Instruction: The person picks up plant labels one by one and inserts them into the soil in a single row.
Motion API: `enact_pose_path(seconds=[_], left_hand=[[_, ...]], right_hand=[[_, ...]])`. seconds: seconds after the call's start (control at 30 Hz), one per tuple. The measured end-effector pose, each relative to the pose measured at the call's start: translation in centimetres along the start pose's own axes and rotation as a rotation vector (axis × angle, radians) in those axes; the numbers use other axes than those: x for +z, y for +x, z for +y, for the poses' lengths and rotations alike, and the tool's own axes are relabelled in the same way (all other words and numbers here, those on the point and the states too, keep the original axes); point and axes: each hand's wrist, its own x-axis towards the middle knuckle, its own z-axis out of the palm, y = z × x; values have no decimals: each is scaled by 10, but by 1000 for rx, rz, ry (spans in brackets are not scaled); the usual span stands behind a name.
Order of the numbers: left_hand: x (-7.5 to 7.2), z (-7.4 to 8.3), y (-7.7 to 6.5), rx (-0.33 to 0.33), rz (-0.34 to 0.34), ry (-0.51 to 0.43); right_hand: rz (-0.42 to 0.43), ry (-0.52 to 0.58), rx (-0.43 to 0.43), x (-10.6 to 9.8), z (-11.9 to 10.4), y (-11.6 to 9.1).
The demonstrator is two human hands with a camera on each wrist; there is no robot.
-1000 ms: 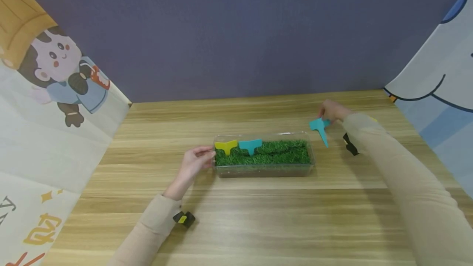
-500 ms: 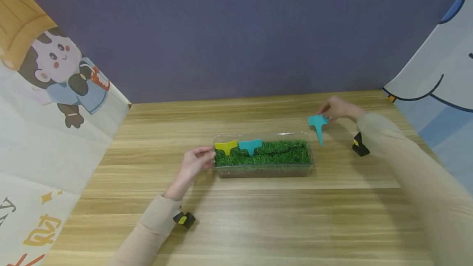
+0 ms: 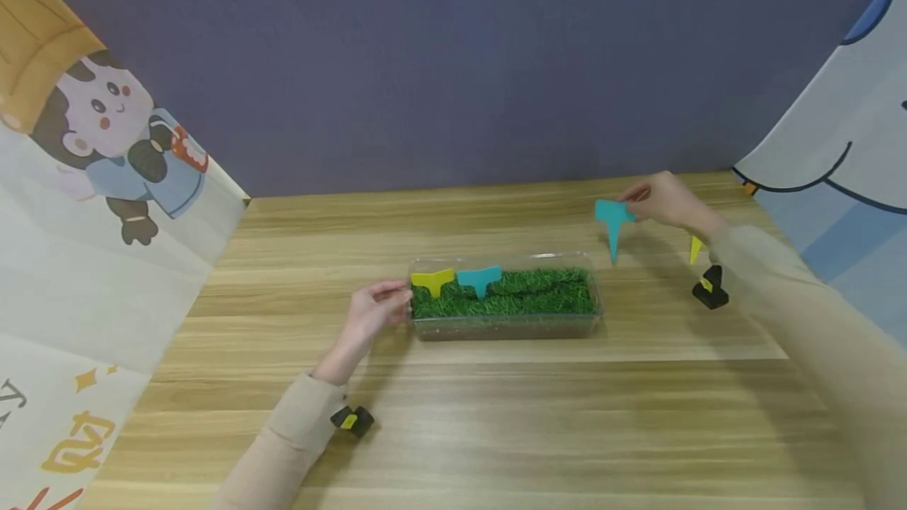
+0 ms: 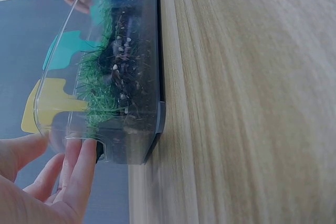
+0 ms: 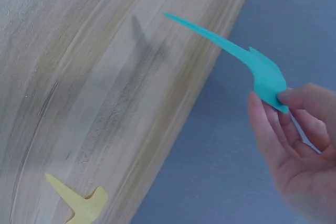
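Note:
A clear plastic planter box (image 3: 506,329) holds dark soil and green grass. Upright in its left part stand a yellow plant label (image 3: 432,282) and a blue plant label (image 3: 479,280). My left hand (image 3: 372,312) touches the box's left end; the left wrist view shows its fairly straight fingers (image 4: 79,174) against the outside of the end wall. Right of the box, my right hand (image 3: 666,199) pinches another blue plant label (image 3: 613,219) by one side of its head. That label hangs above the table, its pointed stem downward; the right wrist view shows it whole (image 5: 268,74).
On the wooden table (image 3: 453,423) by the right sleeve lies a yellow plant label (image 3: 696,248), partly hidden; the right wrist view shows more of that yellow label (image 5: 84,203). A dark panel (image 3: 453,69) stands behind the table, printed cloths at both sides.
My right hand has lifted the blue label and turned it so the stem points nearly straight down. The yellow label near the sleeve has come into view. My left hand stays put.

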Motion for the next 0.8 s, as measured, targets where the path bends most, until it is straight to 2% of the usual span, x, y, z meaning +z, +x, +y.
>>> enact_pose_path(seconds=[0.13,0.33,0.63,0.8], left_hand=[[1,0,0,-6,7,0],[1,0,0,-2,11,1],[2,1,0,-13,17,-1],[1,2,0,-15,20,5]], right_hand=[[59,-14,8,-2,-7,-6],[152,-50,-27,-4,-16,-13],[217,-37,-67,-4,-32,-25],[283,-55,-117,1,-43,-30]])
